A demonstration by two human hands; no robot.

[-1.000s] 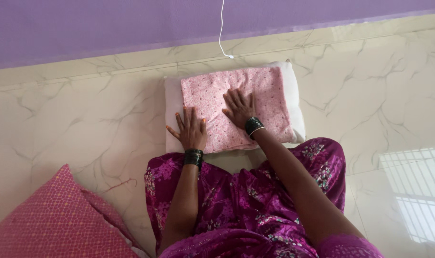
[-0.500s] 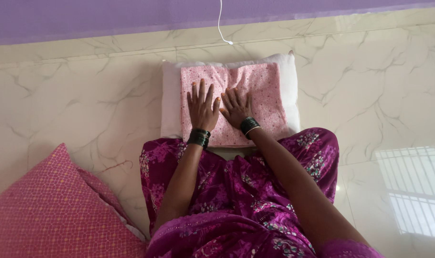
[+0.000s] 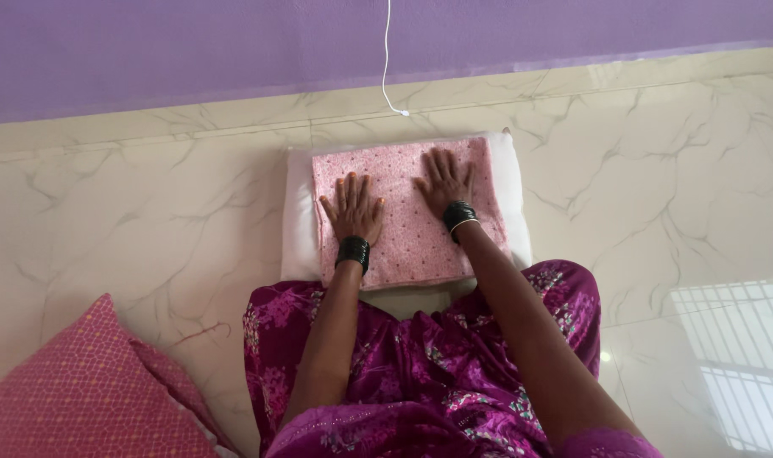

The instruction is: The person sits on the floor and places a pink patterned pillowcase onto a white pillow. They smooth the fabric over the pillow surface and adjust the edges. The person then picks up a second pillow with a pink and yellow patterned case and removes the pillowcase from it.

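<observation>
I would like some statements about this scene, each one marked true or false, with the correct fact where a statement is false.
1. Both hands lie flat, palms down, on the pink dotted folded cloth. True.
2. The left hand holds the white hanging cable. False: the cable hangs by the purple wall, apart from both hands.
3. The pink cloth lies on a white rectangular pillow. True.
4. The right hand rests on the dark pink patterned cushion. False: that cushion lies at the lower left, untouched.
5. Each wrist carries dark bangles. True.
6. The floor is green carpet. False: it is pale marble-look tile.
</observation>
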